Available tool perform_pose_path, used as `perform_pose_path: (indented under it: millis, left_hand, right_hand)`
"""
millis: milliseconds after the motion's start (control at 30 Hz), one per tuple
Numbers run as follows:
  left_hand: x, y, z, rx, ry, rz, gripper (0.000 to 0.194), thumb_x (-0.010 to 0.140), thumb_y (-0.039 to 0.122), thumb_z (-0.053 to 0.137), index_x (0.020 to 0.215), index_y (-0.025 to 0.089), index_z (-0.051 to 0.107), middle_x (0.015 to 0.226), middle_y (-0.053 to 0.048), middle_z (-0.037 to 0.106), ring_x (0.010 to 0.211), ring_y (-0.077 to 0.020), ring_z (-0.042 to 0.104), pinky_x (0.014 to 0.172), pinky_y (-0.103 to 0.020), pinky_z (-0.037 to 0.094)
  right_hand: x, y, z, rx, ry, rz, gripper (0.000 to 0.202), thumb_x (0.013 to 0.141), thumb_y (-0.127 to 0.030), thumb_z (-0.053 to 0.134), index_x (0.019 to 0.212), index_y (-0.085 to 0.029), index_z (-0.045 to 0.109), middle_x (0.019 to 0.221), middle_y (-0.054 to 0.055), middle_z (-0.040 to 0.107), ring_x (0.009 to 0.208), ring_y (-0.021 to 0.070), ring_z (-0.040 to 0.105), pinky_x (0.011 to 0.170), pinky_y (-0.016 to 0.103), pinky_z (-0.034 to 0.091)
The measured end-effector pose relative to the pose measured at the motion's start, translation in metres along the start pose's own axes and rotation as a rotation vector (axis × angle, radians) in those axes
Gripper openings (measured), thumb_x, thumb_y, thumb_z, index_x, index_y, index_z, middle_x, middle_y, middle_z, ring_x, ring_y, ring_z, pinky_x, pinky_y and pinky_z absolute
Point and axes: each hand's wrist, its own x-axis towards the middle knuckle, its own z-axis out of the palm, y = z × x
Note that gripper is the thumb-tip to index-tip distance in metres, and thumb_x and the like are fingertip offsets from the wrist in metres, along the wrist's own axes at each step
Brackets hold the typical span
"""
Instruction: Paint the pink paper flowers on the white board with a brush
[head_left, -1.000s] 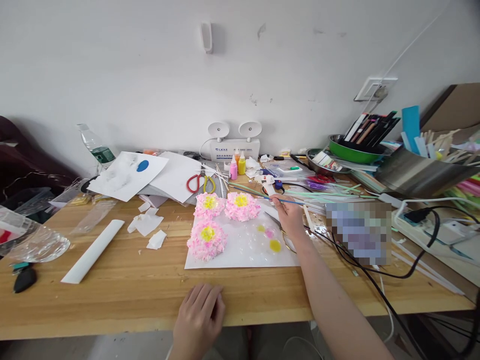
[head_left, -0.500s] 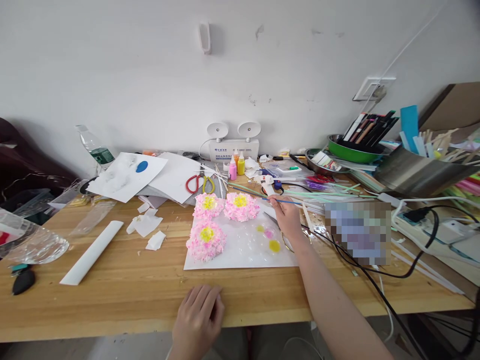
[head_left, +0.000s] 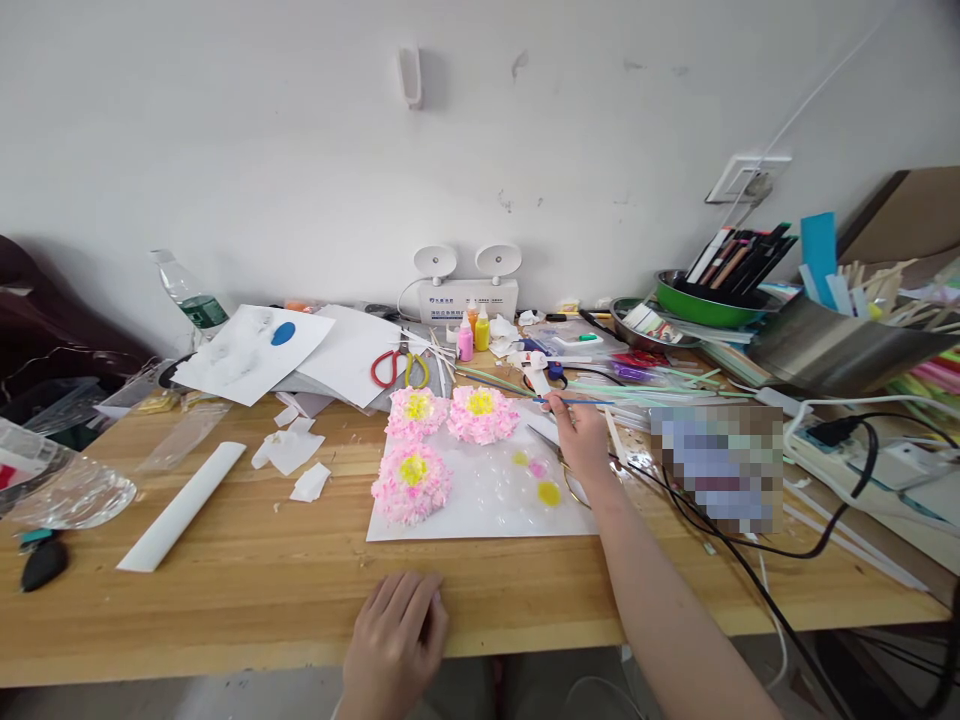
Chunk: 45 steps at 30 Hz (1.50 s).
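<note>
My right hand [head_left: 579, 432] is closed in a pinch on a thin blue stick [head_left: 589, 402], above the right part of a white sheet [head_left: 487, 500]. Three fluffy pink flowers with yellow centres lie at the sheet's left: one at the front [head_left: 412, 485], one behind it [head_left: 417, 412] and one to the right [head_left: 482, 414]. Yellow and pink paint spots [head_left: 549, 493] mark the sheet. Scissors [head_left: 546, 438] lie partly under my right hand. My left hand [head_left: 397, 635] rests at the table's front edge, fingers curled, with nothing visible in it.
A white glue gun [head_left: 534, 370] lies just behind my right hand. Paint bottles [head_left: 481, 330] and red-and-yellow-handled scissors [head_left: 386, 369] are further back. Black cables [head_left: 705, 525] cross the right side. A rolled paper [head_left: 184, 508] and paper scraps [head_left: 289, 449] lie left.
My right hand has shifted slightly to the right with the blue stick. My left hand has not visibly moved.
</note>
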Motion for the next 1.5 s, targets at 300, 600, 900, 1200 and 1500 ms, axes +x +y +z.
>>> perform_pose_path:
  millis: [300,600,900,1200,1500]
  left_hand:
    - [0.0004,0.0005,-0.0017,-0.004,0.0,0.01,0.016,0.081,0.004,0.049,0.089,0.016,0.056,0.073,-0.001,0.063,0.069,-0.0143,0.057,0.07,-0.029,0.045]
    - [0.001,0.0005,-0.0015,0.002,0.006,0.015,0.015,0.081,0.005,0.048,0.089,0.016,0.056,0.071,-0.001,0.061,0.068,-0.014,0.056,0.069,-0.028,0.044]
    - [-0.0004,-0.0002,-0.0004,0.002,0.008,0.02,0.016,0.082,0.005,0.048,0.089,0.017,0.056,0.072,-0.001,0.062,0.069,-0.0146,0.057,0.07,-0.029,0.045]
    - [-0.0014,-0.0007,0.0017,0.002,0.006,0.01,0.016,0.081,0.005,0.048,0.089,0.016,0.056,0.073,-0.002,0.062,0.069,-0.0148,0.057,0.07,-0.03,0.045]
    - [-0.0022,-0.0005,0.0012,-0.001,0.017,0.009,0.016,0.081,0.005,0.048,0.089,0.017,0.056,0.072,-0.001,0.063,0.069,-0.0144,0.057,0.07,-0.029,0.045]
  right_hand:
    - [-0.0003,-0.0019,-0.0004,-0.003,0.006,0.002,0.033,0.088,-0.039,0.042,0.073,-0.021,0.065,0.084,0.007,0.07,0.085,0.023,0.06,0.078,0.036,0.042]
    - [-0.0023,-0.0027,0.0038,-0.007,0.039,0.088,0.041,0.085,-0.048,0.044,0.077,-0.017,0.07,0.086,0.01,0.071,0.085,0.0243,0.062,0.075,0.035,0.043]
    - [-0.0039,-0.0086,0.0045,0.076,0.098,0.242,0.046,0.081,-0.054,0.048,0.071,-0.015,0.069,0.071,0.008,0.07,0.068,0.0203,0.061,0.065,0.03,0.042]
    - [-0.0067,-0.0083,0.0053,0.08,0.051,0.169,0.042,0.083,-0.049,0.048,0.066,-0.016,0.068,0.064,0.004,0.068,0.061,0.0167,0.058,0.062,0.029,0.041]
    - [-0.0061,-0.0083,0.0064,0.07,0.091,0.187,0.044,0.083,-0.051,0.047,0.066,-0.016,0.068,0.063,0.004,0.067,0.06,0.0164,0.057,0.061,0.029,0.041]
